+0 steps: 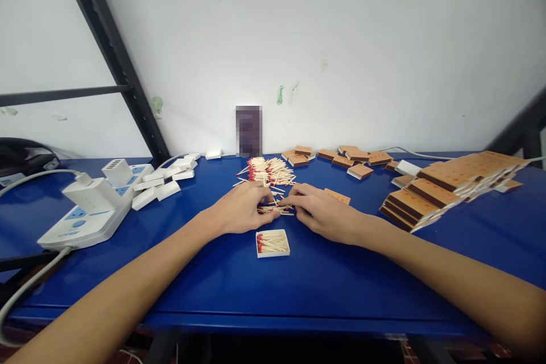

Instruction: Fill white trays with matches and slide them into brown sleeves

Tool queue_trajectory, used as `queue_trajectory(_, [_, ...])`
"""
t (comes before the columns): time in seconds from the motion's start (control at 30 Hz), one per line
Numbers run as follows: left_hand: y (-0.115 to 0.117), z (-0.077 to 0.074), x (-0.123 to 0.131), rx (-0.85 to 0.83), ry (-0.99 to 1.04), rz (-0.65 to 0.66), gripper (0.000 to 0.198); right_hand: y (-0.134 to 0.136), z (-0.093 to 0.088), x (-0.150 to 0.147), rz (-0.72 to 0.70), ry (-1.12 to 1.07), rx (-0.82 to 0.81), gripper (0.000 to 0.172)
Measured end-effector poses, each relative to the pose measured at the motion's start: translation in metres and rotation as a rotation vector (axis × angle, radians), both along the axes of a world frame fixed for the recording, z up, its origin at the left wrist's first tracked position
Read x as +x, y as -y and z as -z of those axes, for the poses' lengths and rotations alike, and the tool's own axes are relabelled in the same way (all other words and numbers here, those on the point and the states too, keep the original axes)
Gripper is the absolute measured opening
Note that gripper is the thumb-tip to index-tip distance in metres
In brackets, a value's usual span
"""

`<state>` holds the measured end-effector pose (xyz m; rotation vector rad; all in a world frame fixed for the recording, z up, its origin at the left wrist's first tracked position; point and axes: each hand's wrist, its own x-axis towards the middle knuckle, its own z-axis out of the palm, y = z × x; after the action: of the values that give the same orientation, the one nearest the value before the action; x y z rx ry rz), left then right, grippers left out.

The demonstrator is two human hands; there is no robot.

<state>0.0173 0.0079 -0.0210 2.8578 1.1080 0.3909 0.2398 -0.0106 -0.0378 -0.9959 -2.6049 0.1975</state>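
Between my hands, a small bunch of loose matches (281,211) lies on the blue table. My left hand (245,207) curls its thumb and fingers round the bunch from the left. From the right, my right hand (322,211) grips at the matches with bent fingertips; its far fingers are partly hidden. Just in front of both hands sits a white matchbox tray (273,255) holding several matches with red heads to the left. Behind the hands lies a larger pile of red-headed matches (271,172). An orange-brown matchbox cover (338,197) lies partly behind my right hand.
White matchbox trays (168,189) are heaped at the left beside a white power strip (102,222) with plugs and cables. Orange-brown covers (357,153) lie scattered along the wall, and more are stacked (430,193) at the right. A blurred dark upright object (249,131) stands at the back.
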Motion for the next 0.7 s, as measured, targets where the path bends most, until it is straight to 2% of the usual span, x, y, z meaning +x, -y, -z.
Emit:
queue_trajectory(0.3, [-0.002,0.000,-0.002,-0.011,0.023,0.034,0.029,-0.008,-0.003,0.005,0.063,0.068,0.054,0.029])
queue_trajectory(0.47, [-0.007,0.001,-0.005,-0.016,0.011,0.058,0.035,-0.014,0.000,0.008,0.055,0.067,0.084,0.027])
queue_trajectory(0.7, [-0.009,-0.014,-0.024,0.011,-0.005,0.105,0.037,-0.017,0.001,0.011,0.031,0.099,0.120,0.028])
